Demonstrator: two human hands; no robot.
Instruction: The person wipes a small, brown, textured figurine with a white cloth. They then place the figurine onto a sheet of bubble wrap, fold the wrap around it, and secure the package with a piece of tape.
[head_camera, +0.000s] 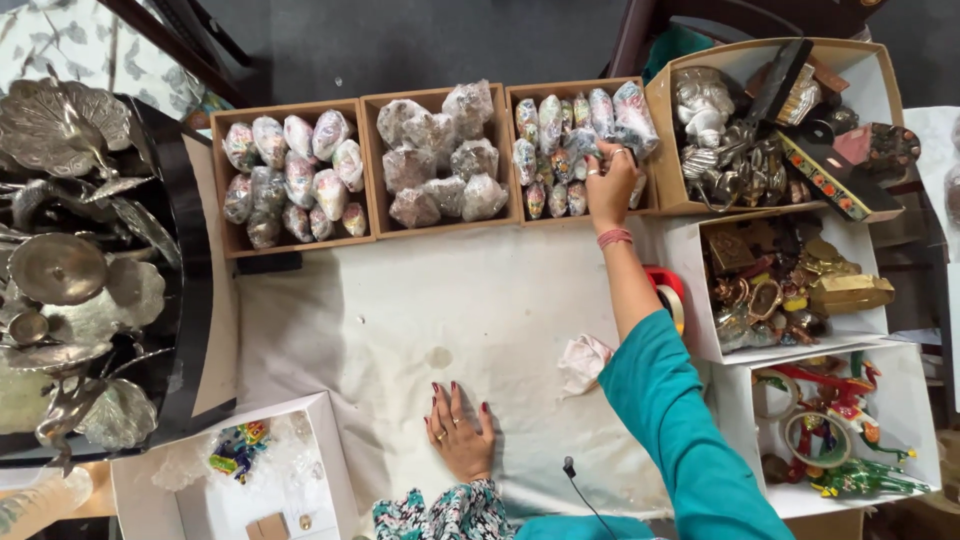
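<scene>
Up top, three brown boxes held plastic-wrapped figurines; white boxes at the right held brass pieces and painted toys. Metal leaf-shaped dishes crowded the left, and a tape roll sat beside the forearm. The right hand curled around a wrapped figurine in the third box. The left hand lay open, flat on the white cloth.

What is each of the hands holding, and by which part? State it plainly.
The left hand holds nothing; it lies flat on the white cloth. The right hand reaches into the third cardboard box, fingers on the wrapped figurines; a firm hold cannot be told.
</scene>
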